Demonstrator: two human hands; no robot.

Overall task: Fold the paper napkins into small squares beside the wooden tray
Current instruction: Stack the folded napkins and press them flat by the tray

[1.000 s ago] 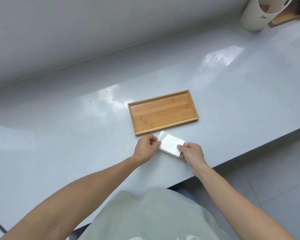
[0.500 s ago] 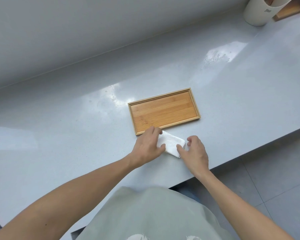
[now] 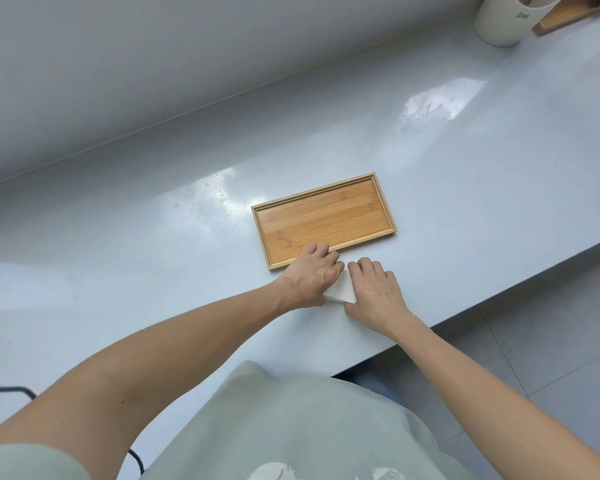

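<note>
— Where is the napkin?

— The white paper napkin (image 3: 340,292) lies on the grey counter (image 3: 153,271) at frame centre, just below the wooden tray (image 3: 323,216), mostly hidden.

— And the hands?

— The left hand (image 3: 312,277) and right hand (image 3: 374,292) both press flat on it, fingers extended and close together, gripping nothing.

1. Both forearms are bare from elbow to wrist
2. The left hand (image 3: 314,277) and right hand (image 3: 374,294) wear no gloves, rings or watch
3. A pale sage-green short-sleeved shirt (image 3: 302,427) covers the torso, with a white printed mark at its lower edge
4. A matching green sleeve (image 3: 21,462) shows at bottom left
</note>
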